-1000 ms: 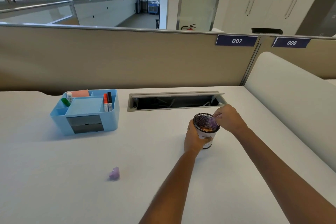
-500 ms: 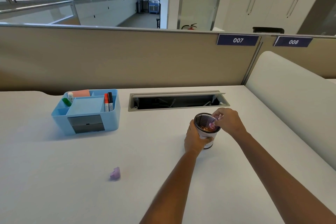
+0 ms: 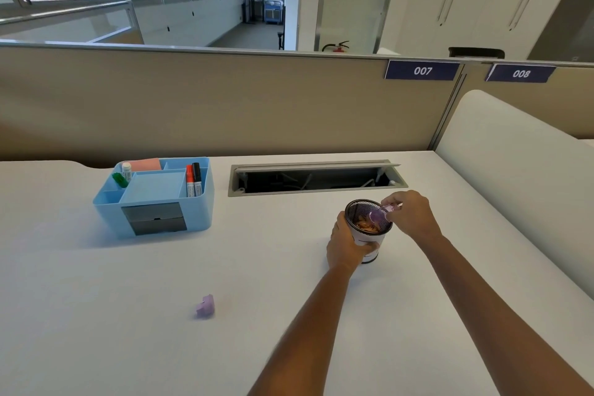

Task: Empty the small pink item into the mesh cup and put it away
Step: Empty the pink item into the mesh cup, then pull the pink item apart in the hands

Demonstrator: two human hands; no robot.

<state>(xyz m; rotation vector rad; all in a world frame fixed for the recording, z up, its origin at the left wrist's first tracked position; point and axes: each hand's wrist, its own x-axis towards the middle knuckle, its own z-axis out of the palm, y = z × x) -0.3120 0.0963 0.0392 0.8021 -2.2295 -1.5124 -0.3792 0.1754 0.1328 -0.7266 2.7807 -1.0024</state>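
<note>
Gripping mesh cup [image 3: 366, 219] at frame centre-right, left hand [image 3: 345, 246] wraps its wall; right hand [image 3: 409, 214] pinches small pink item [image 3: 379, 215] tilted over rim.

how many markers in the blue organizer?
2: a red marker and a black marker, upright side by side in the right-hand slot of the blue organizer. More could lie hidden lower in the compartments.

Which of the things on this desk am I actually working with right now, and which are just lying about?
In the job:
mesh cup, held by left hand
pink item, tipped over it by right hand

Lying about:
blue organiser
markers
purple piece
cable hatch
</note>
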